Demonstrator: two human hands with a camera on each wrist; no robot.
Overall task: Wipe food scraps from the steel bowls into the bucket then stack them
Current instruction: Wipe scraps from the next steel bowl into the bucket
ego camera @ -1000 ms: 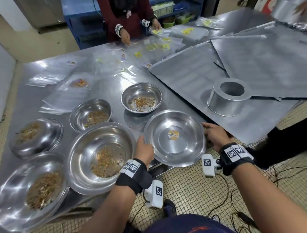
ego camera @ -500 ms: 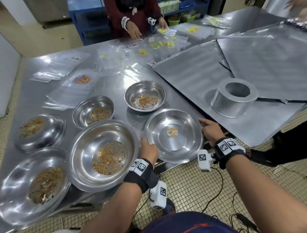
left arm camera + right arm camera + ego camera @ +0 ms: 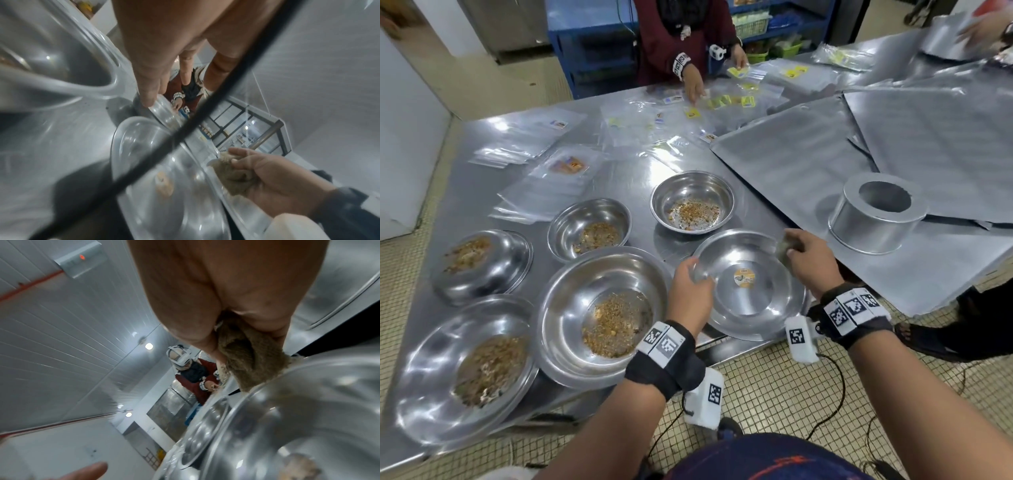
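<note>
A clean steel bowl [image 3: 750,308] with a sticker in its middle sits at the table's front edge. My left hand [image 3: 695,275] hovers at its left rim with relaxed fingers [image 3: 150,91], gripping nothing. My right hand [image 3: 803,251] holds a bunched brown cloth [image 3: 783,248] against the bowl's far right rim; the cloth [image 3: 246,363] meets the rim in the right wrist view. Steel bowls with food scraps stand around: a far one [image 3: 692,202], a middle one [image 3: 589,229] and a big one [image 3: 602,315] beside my left hand. No bucket shows.
Two more scrap-filled bowls [image 3: 465,366] [image 3: 482,263] sit at the left. A steel cylinder [image 3: 876,219] with a round hole stands on grey sheets [image 3: 808,164] at the right. Clear plastic bags [image 3: 544,192] cover the far table, where another person [image 3: 681,41] works.
Both hands gripped the clean bowl's rim before. My left hand has let go and moved up over the left rim. My right hand now holds the cloth at the far right rim.
</note>
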